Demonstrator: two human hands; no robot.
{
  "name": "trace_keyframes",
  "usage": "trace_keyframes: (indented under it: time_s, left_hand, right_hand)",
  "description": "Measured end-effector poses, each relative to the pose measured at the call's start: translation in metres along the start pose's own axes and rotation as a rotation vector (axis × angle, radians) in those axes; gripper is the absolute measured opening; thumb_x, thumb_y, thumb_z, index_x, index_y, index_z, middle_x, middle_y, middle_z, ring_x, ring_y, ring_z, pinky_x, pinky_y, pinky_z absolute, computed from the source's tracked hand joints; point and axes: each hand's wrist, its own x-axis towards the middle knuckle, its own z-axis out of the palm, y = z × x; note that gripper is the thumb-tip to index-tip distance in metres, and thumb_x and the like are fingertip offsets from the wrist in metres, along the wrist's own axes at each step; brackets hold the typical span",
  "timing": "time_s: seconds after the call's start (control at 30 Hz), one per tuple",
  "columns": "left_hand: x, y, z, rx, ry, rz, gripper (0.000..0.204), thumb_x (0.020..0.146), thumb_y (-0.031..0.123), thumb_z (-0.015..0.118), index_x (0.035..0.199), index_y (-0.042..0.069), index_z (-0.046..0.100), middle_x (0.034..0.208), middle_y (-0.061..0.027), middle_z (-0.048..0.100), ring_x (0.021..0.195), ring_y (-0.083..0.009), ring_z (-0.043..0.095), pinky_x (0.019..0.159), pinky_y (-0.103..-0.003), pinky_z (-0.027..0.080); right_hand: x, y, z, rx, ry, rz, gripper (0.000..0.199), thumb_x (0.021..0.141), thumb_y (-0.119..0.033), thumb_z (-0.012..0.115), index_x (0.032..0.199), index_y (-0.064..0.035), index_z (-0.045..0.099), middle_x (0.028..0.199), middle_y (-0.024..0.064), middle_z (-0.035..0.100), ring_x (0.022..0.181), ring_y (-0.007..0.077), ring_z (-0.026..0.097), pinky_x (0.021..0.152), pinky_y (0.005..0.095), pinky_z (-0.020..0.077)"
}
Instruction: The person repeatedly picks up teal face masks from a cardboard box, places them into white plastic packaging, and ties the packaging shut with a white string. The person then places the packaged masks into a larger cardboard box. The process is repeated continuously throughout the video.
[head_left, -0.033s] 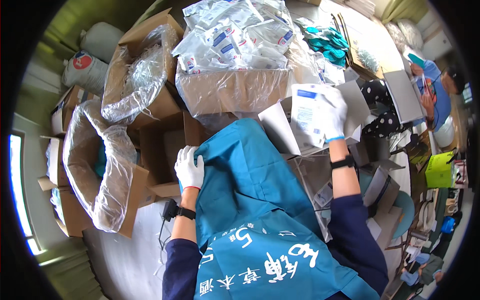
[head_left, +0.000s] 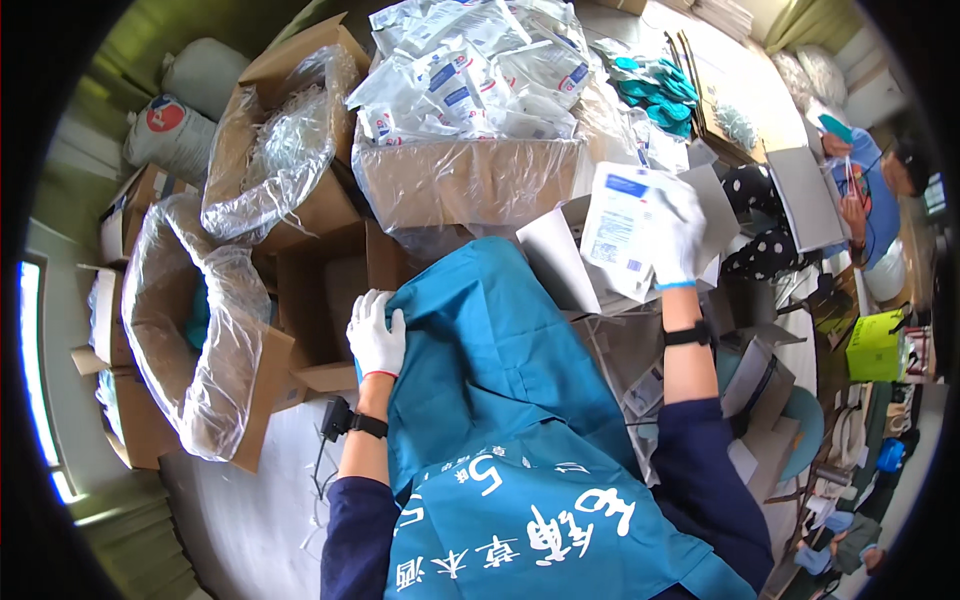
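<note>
My right hand [head_left: 680, 235], in a white knit glove with a blue cuff, is closed on a flat white packet [head_left: 615, 225] with a blue band and small print. It holds the packet over an open pale carton [head_left: 553, 262], whose flaps stand spread. The packet hides part of the carton's inside. My left hand [head_left: 377, 335], in a white glove with a red cuff, lies on my knee at the edge of the teal apron [head_left: 480, 330]. Its fingers lie flat, the thumb apart, and nothing shows in them.
Ahead stands a plastic-lined carton [head_left: 470, 185] heaped with silvery packets [head_left: 470, 75]. Teal folded items [head_left: 655, 95] lie right of it. Lined cartons [head_left: 265, 360] and an open brown carton [head_left: 325, 375] stand at left. Another person [head_left: 880, 200] sits at far right.
The packet has shifted slightly right and tilted, along with my right hand. My left hand stays on my knee; the whole view moved a little.
</note>
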Motion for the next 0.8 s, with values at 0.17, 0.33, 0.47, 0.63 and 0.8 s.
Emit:
trace_keyframes:
  time_s: [0.17, 0.33, 0.47, 0.63, 0.8]
  left_hand:
    - [0.015, 0.049, -0.035, 0.016, 0.197, 0.076, 0.039, 0.086, 0.021, 0.07, 0.123, 0.009, 0.065, 0.13, -0.0131, 0.063, 0.129, -0.0318, 0.054, 0.113, -0.045, 0.034]
    - [0.035, 0.149, -0.119, -0.869, -0.076, 0.275, 0.04, 0.087, 0.018, 0.075, 0.122, 0.002, 0.064, 0.127, -0.0163, 0.064, 0.12, -0.0303, 0.061, 0.104, -0.038, 0.046]
    - [0.034, 0.159, -0.125, -1.235, -0.455, 0.101, 0.04, 0.094, 0.021, 0.071, 0.126, 0.0, 0.06, 0.12, -0.0084, 0.064, 0.116, -0.0155, 0.058, 0.101, -0.033, 0.046]
    - [0.019, 0.11, -0.091, -0.885, -0.34, -0.083, 0.029, 0.085, 0.004, 0.072, 0.109, 0.0, 0.056, 0.097, -0.0048, 0.063, 0.089, -0.0108, 0.063, 0.079, -0.028, 0.053]
    - [-0.016, 0.085, -0.076, -0.929, -0.404, -0.15, 0.032, 0.085, 0.003, 0.072, 0.114, -0.002, 0.059, 0.1, -0.0047, 0.067, 0.091, -0.0102, 0.062, 0.083, -0.027, 0.052]
  right_hand:
    - [-0.012, -0.062, -0.008, 0.112, 0.059, 0.259, 0.027, 0.099, -0.015, 0.063, 0.121, -0.0011, 0.065, 0.108, 0.0085, 0.07, 0.091, 0.0148, 0.067, 0.079, 0.0282, 0.0554]
    - [-0.038, -0.11, 0.035, 0.447, -0.046, 0.405, 0.037, 0.1, -0.025, 0.062, 0.13, -0.0024, 0.06, 0.119, 0.0105, 0.068, 0.106, 0.0212, 0.067, 0.092, 0.037, 0.054]
    - [-0.095, -0.118, 0.09, 0.602, -0.174, 0.517, 0.034, 0.097, -0.014, 0.063, 0.13, -0.0045, 0.06, 0.114, 0.0083, 0.069, 0.1, 0.0189, 0.067, 0.089, 0.0339, 0.0545]
    - [-0.185, -0.072, 0.108, 0.673, -0.293, 0.847, 0.032, 0.093, -0.001, 0.064, 0.124, -0.0036, 0.062, 0.109, 0.0055, 0.068, 0.097, 0.0147, 0.065, 0.092, 0.0297, 0.0512]
    - [-0.186, -0.087, 0.098, 0.423, -0.548, 0.777, 0.029, 0.089, -0.004, 0.069, 0.117, 0.0, 0.064, 0.114, 0.0071, 0.068, 0.104, 0.0139, 0.063, 0.095, 0.028, 0.0483]
